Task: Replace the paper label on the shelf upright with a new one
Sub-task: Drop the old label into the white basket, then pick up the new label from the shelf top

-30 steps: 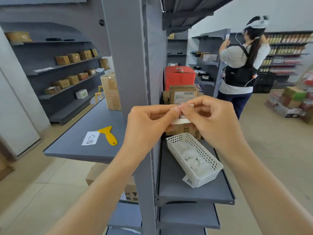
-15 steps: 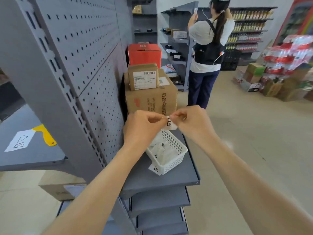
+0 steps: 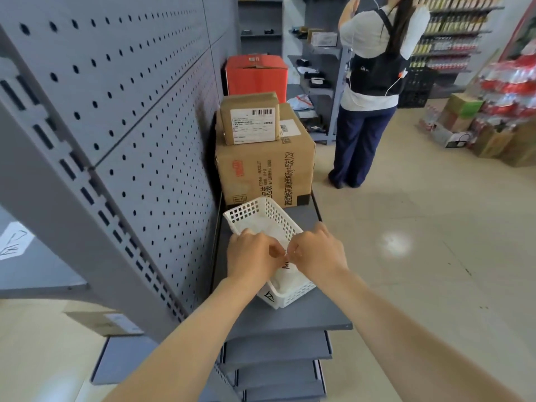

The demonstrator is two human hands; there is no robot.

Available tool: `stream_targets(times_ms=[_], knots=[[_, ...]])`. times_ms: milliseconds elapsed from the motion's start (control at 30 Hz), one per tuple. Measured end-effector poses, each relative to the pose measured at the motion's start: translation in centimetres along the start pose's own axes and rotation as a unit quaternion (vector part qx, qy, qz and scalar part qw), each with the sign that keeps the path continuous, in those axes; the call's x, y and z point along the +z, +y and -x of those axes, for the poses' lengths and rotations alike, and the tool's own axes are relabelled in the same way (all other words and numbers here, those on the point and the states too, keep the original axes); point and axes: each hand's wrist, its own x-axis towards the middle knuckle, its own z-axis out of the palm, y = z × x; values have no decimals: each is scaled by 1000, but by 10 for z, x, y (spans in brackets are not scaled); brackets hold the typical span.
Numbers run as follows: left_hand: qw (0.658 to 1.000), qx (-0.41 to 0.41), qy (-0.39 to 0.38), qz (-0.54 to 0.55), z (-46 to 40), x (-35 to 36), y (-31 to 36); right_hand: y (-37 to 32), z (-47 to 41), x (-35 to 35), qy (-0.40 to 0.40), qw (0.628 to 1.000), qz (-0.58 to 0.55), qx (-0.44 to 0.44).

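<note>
At the far left a grey surface [image 3: 43, 265] carries 1 white paper sheet [image 3: 13, 242] with dark pen marks, cut off by the frame edge. Next comes the slotted grey shelf upright [image 3: 58, 181], running diagonally down toward the bottom centre, with the perforated grey back panel [image 3: 139, 91] beside it. Below the upright, 1 brown carton [image 3: 101, 322] sits on the floor.

The grey shelf [image 3: 290, 317] holds 3 boxes in a row going back: 1 large brown carton [image 3: 264, 169] with printed text, 1 smaller brown parcel [image 3: 250, 118] with a barcode label standing on top of it, and 1 red box [image 3: 256, 74] behind. In front of the large carton lies 1 white lattice basket [image 3: 262, 216], with white items inside and 1 marked label [image 3: 268, 297] stuck at its near corner.

Over the basket, the left hand [image 3: 251, 258] and the right hand [image 3: 317, 256] meet, fingertips pinched together on 1 small paper label [image 3: 285, 264] with dark marks; most of it is hidden by the fingers.

To the right, 1 other person [image 3: 372, 68] stands facing another shelf unit, back turned. Further right, stacked red-wrapped bottle packs [image 3: 510, 88] and cartons stand on the pale floor [image 3: 420, 256].
</note>
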Motion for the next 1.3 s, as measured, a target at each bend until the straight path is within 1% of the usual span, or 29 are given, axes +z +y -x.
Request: stream_targets(times_ms=[67,133,233,300,367,500,567,667,800,900,967,1033,1133,1200,1300], knots=[[1000,4,-6,-23,-1,0,1,-2,-2,4,3,999,35,-21],[1000,8,1,14,-3,-4,-1,-4,-2,0,22,999,31,-29],[993,13,66,101,-4,-17,-2,-10,-1,-22,77,996,-28,-30],[984,36,105,141,-2,-35,4,-19,2,-45,126,987,-94,-18],[973,70,138,172,2,-59,16,-31,7,-73,176,971,-160,-16],[938,147,177,260,23,-117,42,-59,32,-126,262,926,-265,-64],[915,189,208,290,38,-143,51,-73,49,-146,287,900,-315,-91],[889,243,260,288,71,-176,50,-99,77,-165,316,866,-360,-142],[871,297,319,226,109,-213,15,-141,103,-164,350,833,-388,-183],[868,282,351,209,129,-248,-33,-185,111,-156,393,803,-399,-203],[874,265,352,204,140,-274,-68,-223,117,-147,412,782,-414,-217],[877,248,358,202,148,-297,-102,-262,122,-137,428,770,-402,-251],[875,234,373,201,150,-318,-138,-305,127,-124,443,771,-327,-319],[875,215,381,206,151,-331,-168,-345,125,-110,425,780,-293,-353],[889,173,366,215,145,-336,-202,-382,109,-97,359,824,-288,-330]])
